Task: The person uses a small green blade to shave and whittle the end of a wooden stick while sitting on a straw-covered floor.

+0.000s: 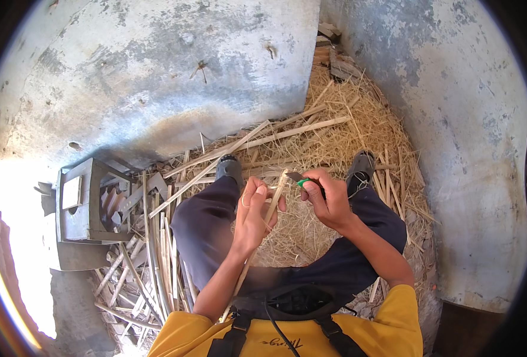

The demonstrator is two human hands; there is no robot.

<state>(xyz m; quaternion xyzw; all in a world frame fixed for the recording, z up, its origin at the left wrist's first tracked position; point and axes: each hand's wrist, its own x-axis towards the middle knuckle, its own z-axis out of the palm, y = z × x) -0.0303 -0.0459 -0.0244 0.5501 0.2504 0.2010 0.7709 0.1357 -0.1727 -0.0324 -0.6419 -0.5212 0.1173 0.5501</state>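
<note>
My left hand (251, 214) is closed around a long, pale bamboo strip (276, 195), which slants from beside my lap up to a tip in front of me. A thin, light shaving or fibre curls by my left fingers. My right hand (330, 202) grips a small knife (302, 181) with a green handle; part of the handle is hidden by my fingers. Its short dark blade points left and lies at the upper end of the strip. Whether the edge is cutting in or only resting there, I cannot tell.
Straw-like shavings (299, 232) cover the ground between my legs. Long split strips (162, 262) lie heaped at the left, and others (299, 128) lie crosswise ahead. A grey box-shaped frame (91, 202) stands at the far left. Grey panels (168, 65) enclose the front and right side.
</note>
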